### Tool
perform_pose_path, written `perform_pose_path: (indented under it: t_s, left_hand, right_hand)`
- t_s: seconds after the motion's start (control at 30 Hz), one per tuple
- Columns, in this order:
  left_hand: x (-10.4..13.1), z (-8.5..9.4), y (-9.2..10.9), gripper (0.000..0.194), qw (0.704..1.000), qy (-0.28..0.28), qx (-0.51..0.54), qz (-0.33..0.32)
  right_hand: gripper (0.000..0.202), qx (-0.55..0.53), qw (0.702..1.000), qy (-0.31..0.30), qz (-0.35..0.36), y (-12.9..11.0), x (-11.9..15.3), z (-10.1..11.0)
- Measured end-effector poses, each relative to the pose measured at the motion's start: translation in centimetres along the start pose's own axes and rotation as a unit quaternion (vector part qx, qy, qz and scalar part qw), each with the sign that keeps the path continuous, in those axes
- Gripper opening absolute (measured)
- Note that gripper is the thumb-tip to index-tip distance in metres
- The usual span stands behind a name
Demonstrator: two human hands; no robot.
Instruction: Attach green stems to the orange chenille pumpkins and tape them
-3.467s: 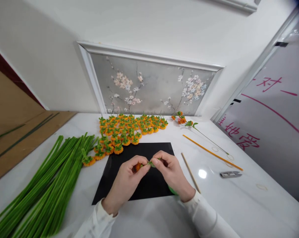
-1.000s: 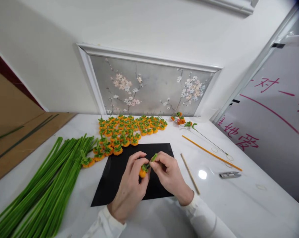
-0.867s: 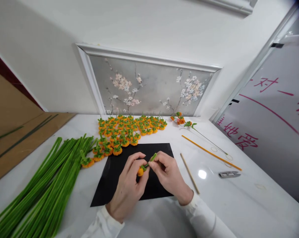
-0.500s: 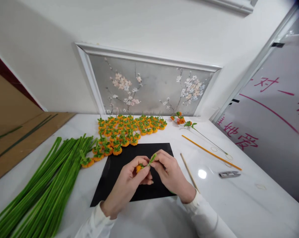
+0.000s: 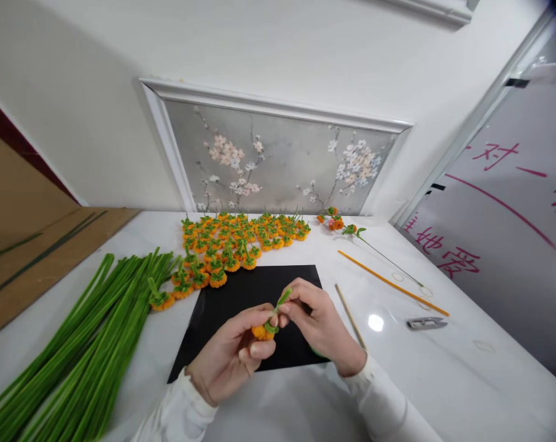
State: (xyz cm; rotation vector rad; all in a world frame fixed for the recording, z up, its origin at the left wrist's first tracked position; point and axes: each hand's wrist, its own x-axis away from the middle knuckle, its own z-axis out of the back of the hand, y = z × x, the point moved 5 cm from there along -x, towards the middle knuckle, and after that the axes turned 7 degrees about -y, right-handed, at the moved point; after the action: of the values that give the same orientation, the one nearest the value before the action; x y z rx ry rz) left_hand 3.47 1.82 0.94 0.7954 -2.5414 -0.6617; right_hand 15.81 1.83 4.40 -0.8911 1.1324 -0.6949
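Orange flower (image 5: 261, 333) sits below the frame's middle; left hand (image 5: 231, 357) curls round it, right hand (image 5: 321, 322) pinches its green stem (image 5: 284, 298)

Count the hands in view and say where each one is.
2: the left hand holds an orange flower over the black sheet; the right hand beside it pinches a green strip. Neither is hidden.

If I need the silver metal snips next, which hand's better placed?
Probably your right hand: it's nearer the silver snips, though it pinches a fuzzy green stem. Your left hand, farther away, holds a fuzzy orange flower.
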Motion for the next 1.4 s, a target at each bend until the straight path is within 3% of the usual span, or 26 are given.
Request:
perform_pose_path:
  t_s: [0.2, 0.37, 0.43, 0.67, 0.8, 1.0, 1.17, 1.27, 1.4]
  left_hand:
    - [-0.2, -0.1, 0.0, 0.021, 0.996, 0.026, -0.078, -0.019]
    - [-0.2, -0.6, 1.1, 0.017, 0.961, 0.069, -0.234, -0.131]
    - [-0.1, -0.5, 1.4, 0.018, 0.949, 0.084, -0.265, -0.149]
    - [-0.1, -0.7, 1.3, 0.016, 0.968, 0.058, -0.231, -0.082]
    - [-0.1, -0.7, 1.1, 0.020, 0.972, 0.065, -0.211, -0.077]
    - [0.0, -0.2, 1.0, 0.011, 0.978, 0.065, -0.191, -0.050]
    - [0.1, -0.2, 1.0, 0.011, 0.984, 0.056, -0.164, -0.038]
    - [0.1, 0.0, 0.7, 0.009, 0.987, 0.051, -0.153, -0.026]
    - [0.3, 0.3, 0.2, 0.008, 0.992, 0.052, -0.118, -0.019]
  right_hand:
    - [0.013, 0.054, 0.999, 0.000, 0.006, -0.2, 0.2, 0.2]
    - [0.011, 0.139, 0.990, 0.009, 0.021, -0.1, 0.2, 0.5]
    - [0.012, 0.143, 0.989, 0.003, 0.024, -0.1, 0.1, 0.5]
    - [0.013, 0.135, 0.991, -0.010, 0.017, -0.2, 0.2, 0.5]
    - [0.014, 0.141, 0.990, -0.013, 0.024, -0.3, 0.1, 0.6]
    - [0.014, 0.122, 0.991, -0.043, 0.025, -0.4, 0.0, 0.4]
    - [0.009, 0.090, 0.995, -0.040, -0.013, 0.4, 0.1, 0.7]
    - [0.019, 0.042, 0.997, -0.054, -0.038, 0.7, 0.1, 0.7]
    - [0.013, 0.024, 0.998, -0.061, -0.015, 0.0, 0.0, 0.7]
